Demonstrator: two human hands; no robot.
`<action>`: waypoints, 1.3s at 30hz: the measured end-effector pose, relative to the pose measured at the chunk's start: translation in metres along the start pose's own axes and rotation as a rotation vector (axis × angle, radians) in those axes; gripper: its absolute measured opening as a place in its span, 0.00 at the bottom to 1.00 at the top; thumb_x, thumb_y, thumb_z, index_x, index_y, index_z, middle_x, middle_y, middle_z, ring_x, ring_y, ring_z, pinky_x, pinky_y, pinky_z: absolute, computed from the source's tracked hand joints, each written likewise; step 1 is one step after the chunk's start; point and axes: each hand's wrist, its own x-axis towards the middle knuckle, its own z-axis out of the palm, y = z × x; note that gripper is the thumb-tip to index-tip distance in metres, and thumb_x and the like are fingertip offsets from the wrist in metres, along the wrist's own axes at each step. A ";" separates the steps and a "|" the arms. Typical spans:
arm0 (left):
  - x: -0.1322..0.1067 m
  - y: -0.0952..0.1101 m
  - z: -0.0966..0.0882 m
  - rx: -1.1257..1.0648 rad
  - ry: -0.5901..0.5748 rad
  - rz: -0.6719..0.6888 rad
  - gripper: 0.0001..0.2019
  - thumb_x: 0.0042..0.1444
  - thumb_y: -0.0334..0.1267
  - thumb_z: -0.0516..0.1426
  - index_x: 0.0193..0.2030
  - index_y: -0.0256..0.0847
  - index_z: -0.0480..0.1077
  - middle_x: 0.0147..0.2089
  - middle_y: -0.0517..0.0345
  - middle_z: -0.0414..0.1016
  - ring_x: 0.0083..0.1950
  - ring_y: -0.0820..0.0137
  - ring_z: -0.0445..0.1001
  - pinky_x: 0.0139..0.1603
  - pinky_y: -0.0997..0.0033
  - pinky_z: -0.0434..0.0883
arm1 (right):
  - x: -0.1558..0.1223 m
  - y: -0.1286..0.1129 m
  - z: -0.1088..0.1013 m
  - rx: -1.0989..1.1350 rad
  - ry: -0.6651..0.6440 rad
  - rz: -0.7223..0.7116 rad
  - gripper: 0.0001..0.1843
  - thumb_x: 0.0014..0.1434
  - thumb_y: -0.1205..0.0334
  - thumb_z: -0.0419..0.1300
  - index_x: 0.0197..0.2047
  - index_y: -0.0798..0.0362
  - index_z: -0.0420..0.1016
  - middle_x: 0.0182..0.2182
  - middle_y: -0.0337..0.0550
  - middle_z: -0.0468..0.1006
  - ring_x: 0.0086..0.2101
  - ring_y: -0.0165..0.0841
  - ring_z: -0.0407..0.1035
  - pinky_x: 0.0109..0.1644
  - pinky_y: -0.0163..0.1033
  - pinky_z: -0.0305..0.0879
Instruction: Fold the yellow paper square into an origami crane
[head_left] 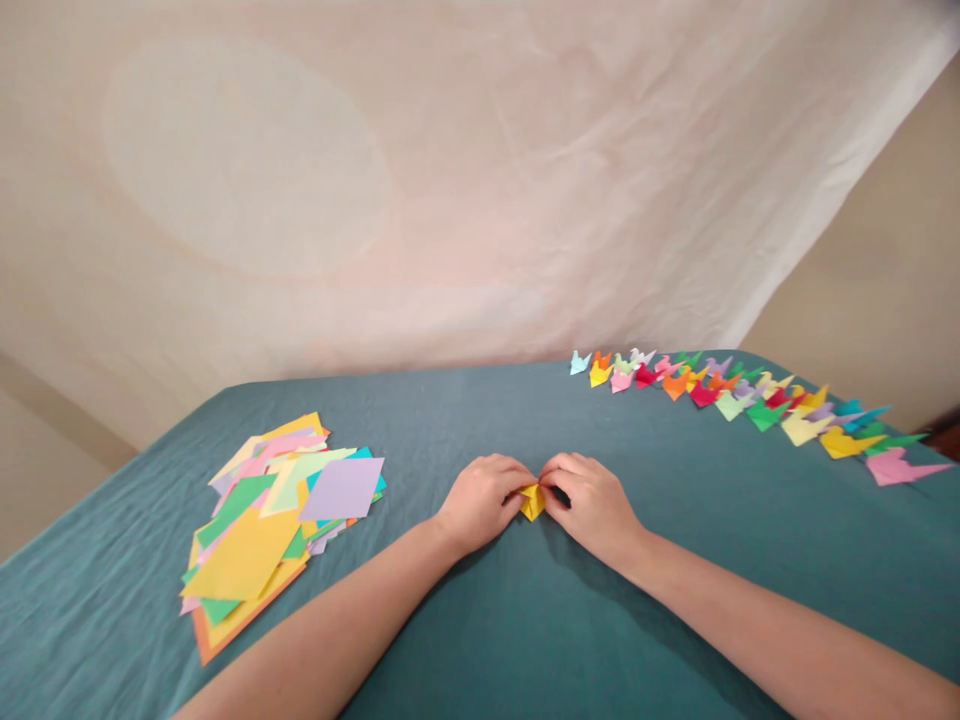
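Stretched in from eight o'clock with the left hand (486,498), from four with the right hand (592,500); curled close, pinching the yellow folded paper (532,505) from both sides!

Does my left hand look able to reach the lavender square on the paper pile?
Probably yes: only tablecloth lies between the left hand and the lavender square, though that hand holds the folded yellow paper.

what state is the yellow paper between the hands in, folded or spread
Folded: the yellow paper is a small pointed shape with visible creases, held between the left hand and right hand.
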 end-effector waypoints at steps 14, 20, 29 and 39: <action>-0.002 0.004 -0.007 0.125 -0.080 0.092 0.12 0.57 0.31 0.50 0.45 0.42 0.71 0.46 0.54 0.73 0.48 0.66 0.70 0.48 0.68 0.66 | -0.007 0.005 -0.003 0.037 -0.031 0.006 0.07 0.55 0.70 0.57 0.33 0.50 0.75 0.34 0.40 0.75 0.36 0.33 0.68 0.42 0.38 0.63; -0.002 0.007 -0.007 0.216 -0.100 0.108 0.11 0.60 0.34 0.49 0.46 0.40 0.69 0.46 0.52 0.73 0.47 0.65 0.70 0.47 0.67 0.66 | -0.010 0.005 -0.005 0.028 -0.059 -0.015 0.09 0.56 0.70 0.56 0.34 0.49 0.76 0.35 0.41 0.76 0.36 0.34 0.68 0.42 0.39 0.63; -0.002 0.009 -0.005 0.277 -0.093 0.107 0.11 0.62 0.37 0.48 0.45 0.40 0.69 0.45 0.52 0.72 0.47 0.65 0.70 0.47 0.66 0.66 | -0.009 0.006 -0.011 -0.094 -0.139 -0.159 0.11 0.60 0.68 0.53 0.35 0.50 0.77 0.36 0.43 0.75 0.36 0.35 0.66 0.42 0.42 0.61; -0.005 0.002 -0.011 0.190 -0.160 0.113 0.20 0.62 0.48 0.47 0.57 0.44 0.62 0.57 0.51 0.64 0.59 0.61 0.60 0.59 0.59 0.58 | -0.004 0.011 -0.024 -0.182 -0.197 -0.433 0.10 0.60 0.69 0.51 0.39 0.55 0.74 0.35 0.46 0.74 0.38 0.35 0.66 0.44 0.42 0.58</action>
